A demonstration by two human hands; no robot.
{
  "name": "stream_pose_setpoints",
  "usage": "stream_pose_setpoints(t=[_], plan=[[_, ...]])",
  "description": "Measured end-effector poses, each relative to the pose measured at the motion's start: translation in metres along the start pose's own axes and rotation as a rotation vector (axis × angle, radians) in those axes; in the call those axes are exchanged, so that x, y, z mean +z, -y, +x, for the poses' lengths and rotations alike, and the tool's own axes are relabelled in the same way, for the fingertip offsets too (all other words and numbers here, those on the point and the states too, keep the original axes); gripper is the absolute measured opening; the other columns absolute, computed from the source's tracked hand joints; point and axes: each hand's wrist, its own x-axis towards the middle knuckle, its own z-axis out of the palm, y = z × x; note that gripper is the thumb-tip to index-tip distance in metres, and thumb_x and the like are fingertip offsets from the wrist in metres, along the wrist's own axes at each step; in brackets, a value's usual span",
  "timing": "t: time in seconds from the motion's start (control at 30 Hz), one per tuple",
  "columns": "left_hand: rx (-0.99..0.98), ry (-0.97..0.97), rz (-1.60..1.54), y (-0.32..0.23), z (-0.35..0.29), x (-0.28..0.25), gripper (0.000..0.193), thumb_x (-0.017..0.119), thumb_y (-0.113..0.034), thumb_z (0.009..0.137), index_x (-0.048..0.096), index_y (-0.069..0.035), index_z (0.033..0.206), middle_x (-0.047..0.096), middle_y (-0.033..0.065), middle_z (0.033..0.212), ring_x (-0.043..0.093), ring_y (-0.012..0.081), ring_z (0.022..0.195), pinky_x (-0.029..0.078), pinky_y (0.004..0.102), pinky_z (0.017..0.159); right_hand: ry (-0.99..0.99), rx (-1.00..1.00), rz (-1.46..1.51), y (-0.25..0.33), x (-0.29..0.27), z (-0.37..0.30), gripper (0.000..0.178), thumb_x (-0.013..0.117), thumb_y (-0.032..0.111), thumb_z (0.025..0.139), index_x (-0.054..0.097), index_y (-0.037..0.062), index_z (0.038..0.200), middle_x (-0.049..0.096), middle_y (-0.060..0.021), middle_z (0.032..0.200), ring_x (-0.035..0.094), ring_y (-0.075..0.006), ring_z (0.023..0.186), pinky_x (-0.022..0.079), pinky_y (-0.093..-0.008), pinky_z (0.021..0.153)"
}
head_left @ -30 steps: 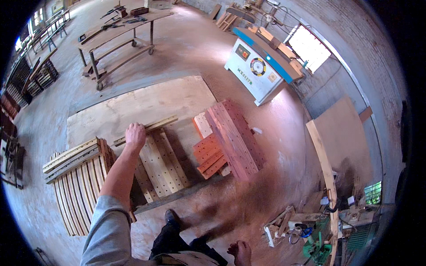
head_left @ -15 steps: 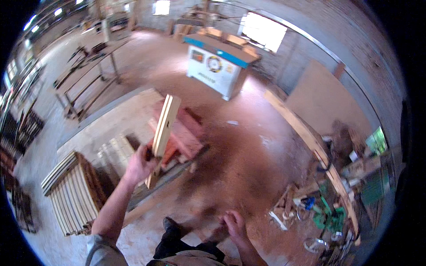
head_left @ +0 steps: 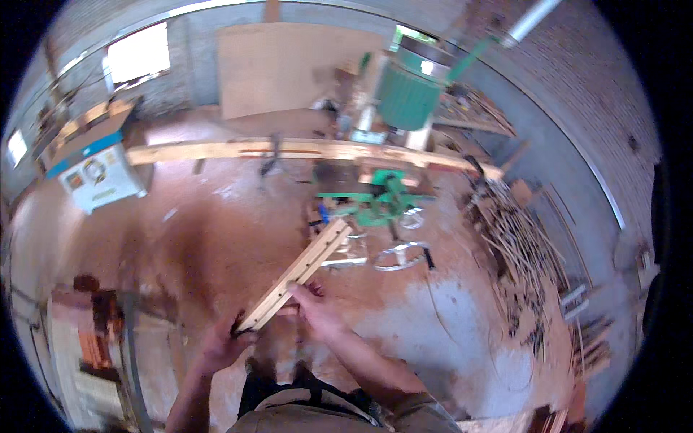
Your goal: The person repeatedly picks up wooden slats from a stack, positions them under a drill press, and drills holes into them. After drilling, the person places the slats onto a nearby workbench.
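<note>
A pale wooden rail (head_left: 302, 268) with a row of dark holes along its face slants up and to the right in front of me. My left hand (head_left: 222, 342) is closed around its near, lower end. My right hand (head_left: 316, 309) grips its right edge near the middle, thumb on the upper face. Just past the rail's far end stands a green machine (head_left: 382, 198) with metal handwheels (head_left: 401, 257) and a large green motor housing (head_left: 409, 92). Some of the fingers of both hands are hidden by the wood.
A long timber beam (head_left: 296, 149) runs across, behind the machine's handle area. Wood offcuts (head_left: 516, 263) lie heaped on the right. At far left stands a white-and-blue machine (head_left: 101, 173); stacked wood parts (head_left: 97, 346) are at lower left. A thin cord (head_left: 442, 317) lies on the floor.
My view has swung right, from the stacked wood toward the green machine. The rail, held upright by my left hand alone before, is now tilted forward with my right hand gripping it too.
</note>
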Motion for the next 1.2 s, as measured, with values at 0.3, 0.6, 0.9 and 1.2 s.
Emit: stream_pose_setpoints(t=[0.3, 0.6, 0.9, 1.2], plan=[[-0.254, -0.131, -0.812, 0.001, 0.113, 0.062, 0.024, 0.059, -0.015, 0.087, 0.056, -0.005, 0.109, 0.063, 0.0082, 0.099, 0.062, 0.0188, 0.085, 0.052, 0.0318, 0.075, -0.203, -0.16, 0.291, 0.09, -0.104, 0.006, 0.018, 0.061, 0.018, 0.091, 0.057, 0.0064, 0.104, 0.063, -0.0076, 0.101, 0.062, -0.0203, 0.091, 0.055, -0.0375, 0.076], [-0.042, -0.346, -1.221, -0.005, 0.265, 0.097, 0.034, 0.054, -0.034, 0.093, 0.052, -0.009, 0.115, 0.06, 0.0034, 0.104, 0.057, 0.0192, 0.096, 0.048, 0.035, 0.083, -0.172, -0.137, 0.164, 0.143, -0.134, 0.117, 0.025, 0.057, 0.024, 0.093, 0.056, 0.0096, 0.113, 0.064, -0.0057, 0.101, 0.061, -0.0188, 0.092, 0.05, -0.0358, 0.076], [-0.085, -0.531, -1.157, 0.03, 0.443, 0.048, 0.022, 0.057, -0.028, 0.093, 0.056, -0.009, 0.104, 0.06, 0.0013, 0.093, 0.057, 0.0141, 0.087, 0.05, 0.0325, 0.084, -0.274, -0.138, -0.303, 0.208, -0.216, 0.142, 0.024, 0.052, 0.014, 0.095, 0.051, 0.0034, 0.116, 0.065, -0.0145, 0.104, 0.064, -0.0221, 0.09, 0.054, -0.036, 0.077], [-0.172, -0.667, -1.011, 0.084, 0.552, 0.062, 0.02, 0.06, -0.027, 0.091, 0.059, -0.009, 0.101, 0.062, 0.001, 0.085, 0.06, 0.0132, 0.076, 0.05, 0.0265, 0.064, -0.516, -0.315, -0.551, 0.283, -0.319, 0.161, 0.025, 0.059, 0.006, 0.09, 0.054, 0.0007, 0.113, 0.067, -0.0112, 0.097, 0.065, -0.0188, 0.083, 0.053, -0.0304, 0.075]])
